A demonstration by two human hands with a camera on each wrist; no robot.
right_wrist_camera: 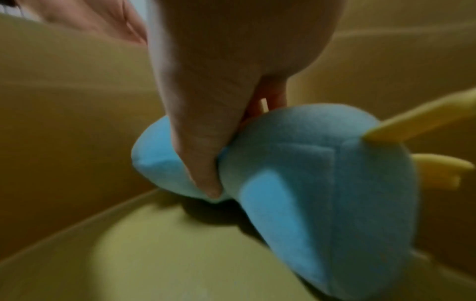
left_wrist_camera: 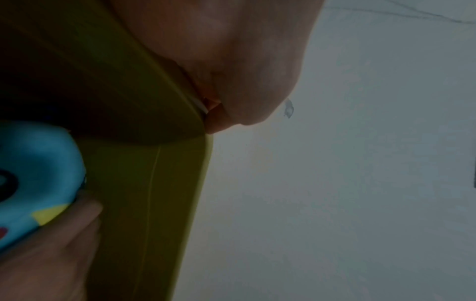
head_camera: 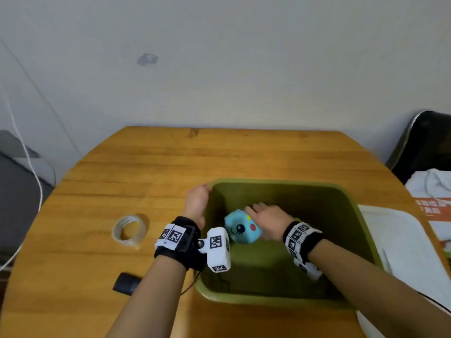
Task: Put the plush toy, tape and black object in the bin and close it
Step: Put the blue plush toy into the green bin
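Observation:
A blue plush toy [head_camera: 240,228] with a yellow horn is inside the olive-green bin [head_camera: 351,206], held just above the bin floor. My right hand [head_camera: 264,217] grips it from above, thumb and fingers [right_wrist_camera: 203,142] pressed into the soft body [right_wrist_camera: 322,183]. My left hand [head_camera: 199,197] holds the bin's far-left rim corner, fingers curled over the edge [left_wrist_camera: 206,114]. A roll of clear tape [head_camera: 129,230] lies flat on the table left of the bin. A small black object [head_camera: 125,283] lies nearer the front edge, beside my left forearm.
The wooden table [head_camera: 195,154] stands against a pale wall. A white bin lid [head_camera: 405,252] lies right of the bin. A black chair [head_camera: 427,142] with white cloth and orange papers stands at far right. A white cable [head_camera: 29,162] hangs at the left.

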